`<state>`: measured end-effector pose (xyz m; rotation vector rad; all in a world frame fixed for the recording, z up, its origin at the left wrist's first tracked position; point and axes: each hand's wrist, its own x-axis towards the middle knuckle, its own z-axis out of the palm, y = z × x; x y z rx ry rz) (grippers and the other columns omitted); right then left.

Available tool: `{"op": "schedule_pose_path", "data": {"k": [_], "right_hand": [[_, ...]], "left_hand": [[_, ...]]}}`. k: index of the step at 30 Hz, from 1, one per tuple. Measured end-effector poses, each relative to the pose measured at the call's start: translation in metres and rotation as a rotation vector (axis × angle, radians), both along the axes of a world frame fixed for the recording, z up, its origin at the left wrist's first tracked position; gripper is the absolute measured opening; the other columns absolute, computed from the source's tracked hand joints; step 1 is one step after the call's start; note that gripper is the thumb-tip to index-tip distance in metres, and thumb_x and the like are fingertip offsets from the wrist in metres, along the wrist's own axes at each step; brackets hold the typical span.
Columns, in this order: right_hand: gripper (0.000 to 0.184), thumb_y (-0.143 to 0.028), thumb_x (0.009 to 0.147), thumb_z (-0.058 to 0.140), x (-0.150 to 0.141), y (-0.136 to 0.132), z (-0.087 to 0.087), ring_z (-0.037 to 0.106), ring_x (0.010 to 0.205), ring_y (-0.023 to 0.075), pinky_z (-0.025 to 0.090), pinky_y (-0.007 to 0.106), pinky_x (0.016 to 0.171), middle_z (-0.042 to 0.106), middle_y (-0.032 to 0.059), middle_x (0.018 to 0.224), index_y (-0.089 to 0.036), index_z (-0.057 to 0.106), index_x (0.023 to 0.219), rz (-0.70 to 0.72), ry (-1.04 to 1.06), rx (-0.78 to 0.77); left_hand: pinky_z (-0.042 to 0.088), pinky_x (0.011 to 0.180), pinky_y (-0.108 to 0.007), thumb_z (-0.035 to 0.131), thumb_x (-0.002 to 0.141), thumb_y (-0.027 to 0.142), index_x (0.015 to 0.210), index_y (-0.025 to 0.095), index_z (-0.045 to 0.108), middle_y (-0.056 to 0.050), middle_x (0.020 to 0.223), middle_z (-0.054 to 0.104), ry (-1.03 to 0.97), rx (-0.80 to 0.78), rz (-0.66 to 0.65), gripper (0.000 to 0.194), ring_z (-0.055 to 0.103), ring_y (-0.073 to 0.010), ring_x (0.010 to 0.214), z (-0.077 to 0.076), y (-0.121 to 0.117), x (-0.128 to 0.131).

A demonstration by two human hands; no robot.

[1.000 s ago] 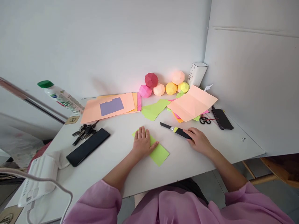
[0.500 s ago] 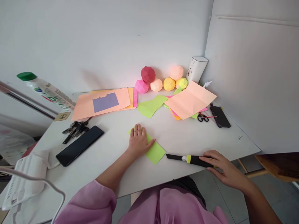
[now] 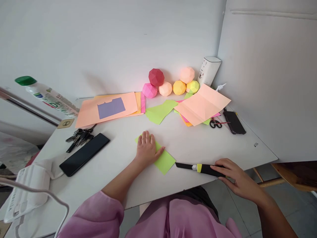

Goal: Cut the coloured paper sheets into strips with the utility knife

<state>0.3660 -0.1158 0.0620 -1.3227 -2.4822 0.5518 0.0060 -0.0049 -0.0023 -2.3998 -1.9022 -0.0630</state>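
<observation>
- I see the left hand (image 3: pixel 147 148) lying flat, palm down, fingers together and thumb spread, gripping nothing; it presses a green paper piece (image 3: pixel 165 162) against the white counter (image 3: pixel 119 152).
- That green piece sits near the middle of the counter's front part, turned cornerwise to me, partly covered by the hand.
- I have the right hand (image 3: pixel 235 180) at the front edge, fingers and thumb closed on the handle end of a black and yellow utility knife (image 3: pixel 199 168).
- The knife points left, its tip right by the green piece's right corner; I cannot tell whether they touch.
- Beyond the hands I see a green offcut (image 3: pixel 160 110), with a creased peach sheet (image 3: pixel 201 105) on other coloured papers to its right and scissors (image 3: pixel 216 123) just beside them.
- On my left, a black phone (image 3: pixel 85 154) lies near a bunch of keys (image 3: pixel 83 137); a purple paper piece (image 3: pixel 111 108) rests on a paper stack (image 3: pixel 86 115).
- Faceted balls (image 3: pixel 156 77) in several colours are grouped by the wall (image 3: pixel 123 46).
</observation>
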Motion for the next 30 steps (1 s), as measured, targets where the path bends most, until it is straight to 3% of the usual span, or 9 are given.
{"op": "schedule_pose_path", "data": {"k": [8, 14, 20, 25, 30], "right_hand": [[0.041, -0.022, 0.093, 0.048, -0.005, 0.001, -0.001, 0.054, 0.11, 0.0232, 0.052, 0.04, 0.088, 0.058, 0.0096, 0.117, -0.031, 0.05, 0.133, 0.007, -0.01, 0.012], [0.04, -0.021, 0.092, 0.049, -0.013, -0.003, 0.001, 0.054, 0.109, 0.0233, 0.052, 0.04, 0.089, 0.057, 0.0104, 0.116, -0.028, 0.053, 0.131, 0.011, -0.037, 0.003], [0.04, -0.02, 0.09, 0.049, -0.024, -0.009, 0.009, 0.058, 0.102, 0.0222, 0.054, 0.037, 0.083, 0.059, 0.0118, 0.112, -0.025, 0.055, 0.129, 0.004, -0.062, 0.016], [0.04, -0.019, 0.089, 0.047, -0.034, -0.011, 0.017, 0.061, 0.094, 0.0186, 0.056, 0.028, 0.074, 0.059, 0.0116, 0.108, -0.023, 0.056, 0.128, 0.017, -0.066, -0.047], [0.041, -0.018, 0.089, 0.047, -0.038, -0.011, 0.023, 0.062, 0.088, 0.0164, 0.056, 0.022, 0.064, 0.058, 0.0115, 0.108, -0.022, 0.056, 0.128, 0.008, -0.069, -0.115]], "left_hand": [[0.021, 0.109, -0.051, 0.035, 0.086, 0.062, 0.132, -0.006, 0.042, -0.031, 0.143, 0.034, 0.014, 0.035, -0.005, 0.082, 0.027, -0.0414, 0.136, 0.002, -0.001, 0.001], [0.034, 0.101, -0.05, 0.04, 0.085, 0.059, 0.124, 0.0, 0.049, -0.027, 0.123, 0.053, -0.043, 0.069, -0.03, 0.072, 0.042, -0.0398, 0.124, 0.013, -0.003, 0.004], [0.03, 0.105, -0.052, 0.036, 0.09, 0.038, 0.126, -0.003, 0.048, -0.029, 0.136, 0.043, -0.013, 0.045, -0.001, 0.056, 0.035, -0.0407, 0.131, 0.011, -0.015, 0.021], [0.032, 0.104, -0.052, 0.034, 0.091, 0.027, 0.125, 0.0, 0.052, -0.025, 0.127, 0.052, -0.061, 0.06, 0.003, 0.047, 0.04, -0.038, 0.129, 0.009, -0.02, 0.03], [0.028, 0.106, -0.054, 0.036, 0.09, 0.039, 0.129, -0.003, 0.048, -0.028, 0.134, 0.047, -0.035, 0.039, -0.018, 0.058, 0.035, -0.0421, 0.131, 0.008, -0.024, 0.031]]}}
